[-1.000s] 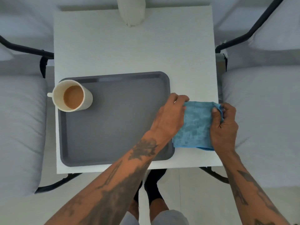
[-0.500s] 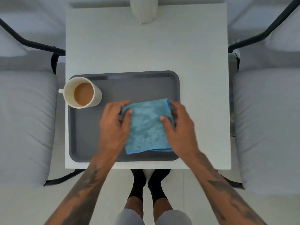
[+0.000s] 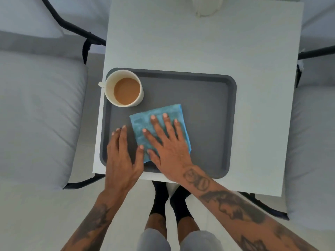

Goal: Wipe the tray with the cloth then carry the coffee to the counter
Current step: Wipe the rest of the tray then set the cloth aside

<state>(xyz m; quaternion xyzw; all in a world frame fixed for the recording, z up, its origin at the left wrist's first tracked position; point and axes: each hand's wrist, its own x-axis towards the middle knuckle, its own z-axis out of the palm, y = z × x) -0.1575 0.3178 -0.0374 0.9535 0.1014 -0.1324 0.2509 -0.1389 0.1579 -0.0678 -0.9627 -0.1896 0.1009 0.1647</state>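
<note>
Head view looks straight down on a white table (image 3: pixel 199 42) with a dark grey tray (image 3: pixel 208 109) lying on its near half. If the tray is taken as a clock face with twelve o'clock at the far side, a cream cup (image 3: pixel 124 88) full of light brown coffee (image 3: pixel 126 91) stands at about ten o'clock, in the far left corner of the tray, and its small handle points to nine o'clock, over the rim. A blue cloth (image 3: pixel 159 127), folded to a rough square, lies flat on the tray floor, a little toward seven o'clock from the centre and just beside the cup but apart from it.

Right hand (image 3: pixel 166 144) lies palm down on the cloth with the fingers spread wide and flat; it presses the cloth on the tray and does not pinch it. Left hand (image 3: pixel 123 156) rests at about seven o'clock on the bare tray floor, fingers loosely extended and close together, holding nothing; its thumb touches the near left corner of the cloth. Both forearms have dark tattoos.

At twelve o'clock on the table, at the picture's top edge, a white rounded object (image 3: pixel 206 6) is cut by the frame, and I cannot tell what it is. Grey cushioned seats (image 3: pixel 36 115) with black metal frames stand at nine and three o'clock of the table. Below the near table edge two feet in black socks (image 3: pixel 170 201) stand on the pale floor
</note>
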